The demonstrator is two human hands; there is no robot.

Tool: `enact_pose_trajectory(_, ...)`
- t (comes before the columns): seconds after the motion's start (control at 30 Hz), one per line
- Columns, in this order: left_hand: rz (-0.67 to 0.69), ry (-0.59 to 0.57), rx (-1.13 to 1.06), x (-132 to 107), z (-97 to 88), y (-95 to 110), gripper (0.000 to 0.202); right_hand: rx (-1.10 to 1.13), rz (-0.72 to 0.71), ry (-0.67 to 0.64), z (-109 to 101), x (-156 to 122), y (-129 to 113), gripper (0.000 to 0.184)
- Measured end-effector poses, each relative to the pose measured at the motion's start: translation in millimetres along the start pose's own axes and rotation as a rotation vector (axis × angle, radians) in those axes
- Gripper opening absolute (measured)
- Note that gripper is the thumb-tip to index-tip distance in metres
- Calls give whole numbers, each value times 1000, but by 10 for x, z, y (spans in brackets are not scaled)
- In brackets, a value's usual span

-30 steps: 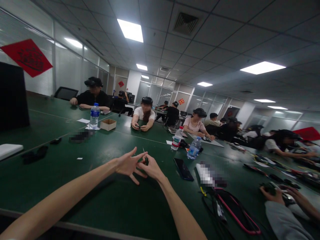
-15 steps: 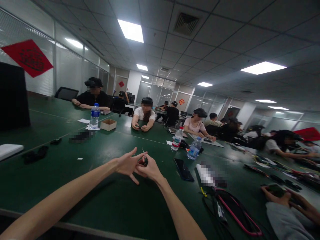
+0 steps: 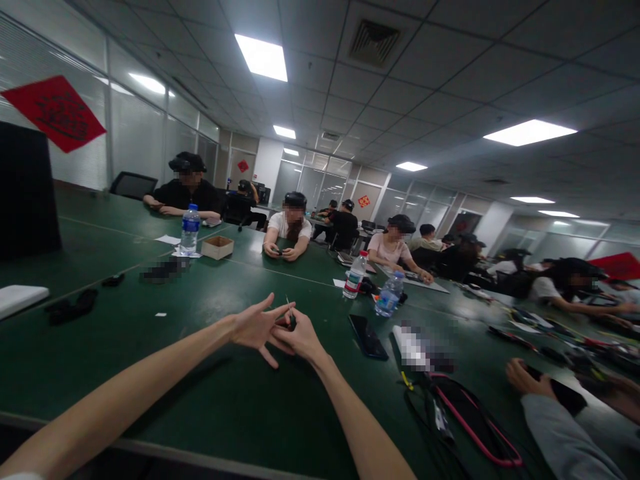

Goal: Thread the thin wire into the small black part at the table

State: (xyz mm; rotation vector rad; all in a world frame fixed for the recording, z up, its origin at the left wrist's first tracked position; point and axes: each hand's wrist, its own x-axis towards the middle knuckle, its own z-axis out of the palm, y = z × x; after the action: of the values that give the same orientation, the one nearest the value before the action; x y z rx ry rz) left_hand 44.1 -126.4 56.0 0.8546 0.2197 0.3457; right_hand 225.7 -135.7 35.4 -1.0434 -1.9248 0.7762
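Over the green table [image 3: 240, 407], my left hand [image 3: 254, 327] is held with its fingers spread wide. My right hand [image 3: 303, 339] meets it at the fingertips. Pinched in the right fingers is a small dark tool [image 3: 293, 323] with a thin, pointed metal tip sticking up beside the left fingers. Its exact kind is too small to make out, and its lower part is hidden by the right hand. The right fingers appear to touch the left ones.
Right of my hands lie a dark phone [image 3: 368, 337] and a pink-edged black pouch [image 3: 475, 420] with cables. Two water bottles [image 3: 356, 275] stand beyond. A small box [image 3: 217, 248] and another bottle [image 3: 190, 231] are further left. A co-worker's hand [image 3: 525, 379] holds a dark flat object.
My hands keep nearly the same pose, the tool still in the right one. At the right edge, the co-worker's hands have shifted and a dark flat object now shows there.
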Motion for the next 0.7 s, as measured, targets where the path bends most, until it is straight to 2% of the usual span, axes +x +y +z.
enact_pose_trajectory(0.33,-13,8,45,2,-31,-7,78,34,-10,-33,9,12,86,26)
enact_pose_trajectory(0.43,10,-19,97,24,-76,3,80,78,-14,-29,-44,55,95,30)
enact_pose_trajectory(0.5,48,-7,147,35,-129,24,81,98,-26,25,-126,86,126,31)
enact_pose_trajectory(0.6,149,127,275,54,-273,64,77,12,0,155,-305,107,220,30)
enact_pose_trajectory(0.7,264,458,545,93,-500,76,67,-131,100,205,-484,79,343,28)
